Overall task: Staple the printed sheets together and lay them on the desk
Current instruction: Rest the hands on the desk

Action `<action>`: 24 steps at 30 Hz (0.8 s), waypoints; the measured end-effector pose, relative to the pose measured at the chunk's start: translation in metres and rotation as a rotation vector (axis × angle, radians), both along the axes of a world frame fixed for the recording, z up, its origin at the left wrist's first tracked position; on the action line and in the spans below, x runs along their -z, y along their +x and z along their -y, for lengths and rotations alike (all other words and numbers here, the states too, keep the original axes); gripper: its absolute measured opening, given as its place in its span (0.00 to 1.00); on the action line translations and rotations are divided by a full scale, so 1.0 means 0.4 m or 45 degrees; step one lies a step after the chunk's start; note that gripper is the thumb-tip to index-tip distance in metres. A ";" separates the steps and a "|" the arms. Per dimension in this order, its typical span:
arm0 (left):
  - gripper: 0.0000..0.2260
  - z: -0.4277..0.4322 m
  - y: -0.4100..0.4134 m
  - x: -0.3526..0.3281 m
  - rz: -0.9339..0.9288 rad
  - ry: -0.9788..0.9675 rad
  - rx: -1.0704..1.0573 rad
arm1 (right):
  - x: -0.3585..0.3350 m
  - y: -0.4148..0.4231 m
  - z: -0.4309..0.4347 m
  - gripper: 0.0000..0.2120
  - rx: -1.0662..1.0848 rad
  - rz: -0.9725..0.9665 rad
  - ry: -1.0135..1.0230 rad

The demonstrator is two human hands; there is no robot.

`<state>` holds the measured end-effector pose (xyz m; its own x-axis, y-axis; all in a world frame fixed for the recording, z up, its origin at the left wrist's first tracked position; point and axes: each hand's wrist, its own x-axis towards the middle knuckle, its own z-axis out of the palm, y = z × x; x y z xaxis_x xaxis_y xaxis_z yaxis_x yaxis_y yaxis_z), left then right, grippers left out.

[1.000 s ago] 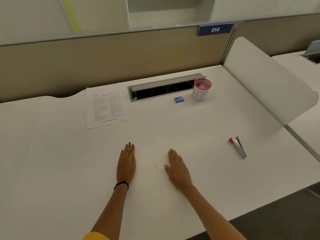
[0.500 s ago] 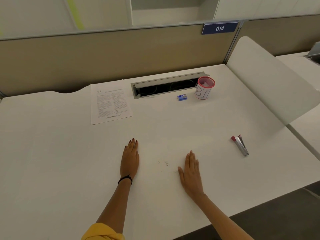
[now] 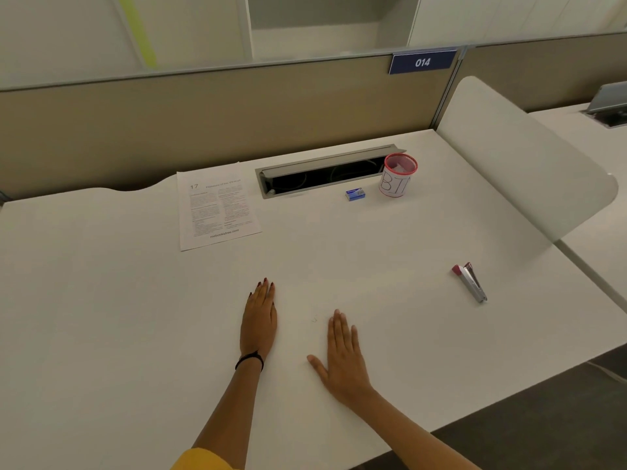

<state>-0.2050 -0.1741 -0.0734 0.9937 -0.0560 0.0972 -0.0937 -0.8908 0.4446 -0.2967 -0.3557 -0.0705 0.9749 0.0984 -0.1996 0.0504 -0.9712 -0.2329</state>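
While nothing is picked up yet, lines run left to right:
desk (image 3: pixel 101 300): white, carries everything; task not started, judging by the layout.
sheets (image 3: pixel 217 205): far left of centre, flat, printed side up, just beside the cable slot (image 3: pixel 325 173); long axis runs away from the person, heading at the far end, tilted slightly; can't tell how many sheets.
left hand (image 3: pixel 259 320): flat on desk, palm down, fingers together, holding nothing; well short of sheets.
right hand (image 3: pixel 342 354): flat on desk, palm down, fingers slightly spread, empty; apart from left hand.
staple box (image 3: pixel 355 194): small, blue, near slot, between sheets and cup.
cup (image 3: pixel 397 176): pink rim, upright, marked "BI", far right of slot.
stapler (image 3: pixel 471 282): right side, well apart from both hands; lies along a diagonal, red end farther away, metal end nearer the person.
step advice: left hand reaches for sheets, squares edges, then right hand brings stapler; staple a top corner.
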 end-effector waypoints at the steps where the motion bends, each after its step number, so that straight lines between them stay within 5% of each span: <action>1: 0.21 0.002 -0.002 0.000 0.002 -0.002 0.005 | -0.002 0.012 -0.012 0.39 -0.010 0.012 0.004; 9: 0.21 -0.009 -0.025 0.002 -0.013 -0.021 0.051 | -0.002 0.094 -0.038 0.35 -0.061 0.179 0.250; 13: 0.25 -0.015 -0.032 0.009 -0.018 -0.023 0.055 | -0.018 0.106 -0.024 0.23 -0.261 0.165 0.292; 16: 0.29 -0.015 -0.032 0.012 -0.014 -0.021 0.057 | -0.028 0.084 -0.012 0.30 -0.299 0.289 0.421; 24: 0.27 -0.020 -0.035 0.010 -0.066 -0.024 0.059 | -0.025 0.049 0.032 0.21 -0.398 0.337 0.290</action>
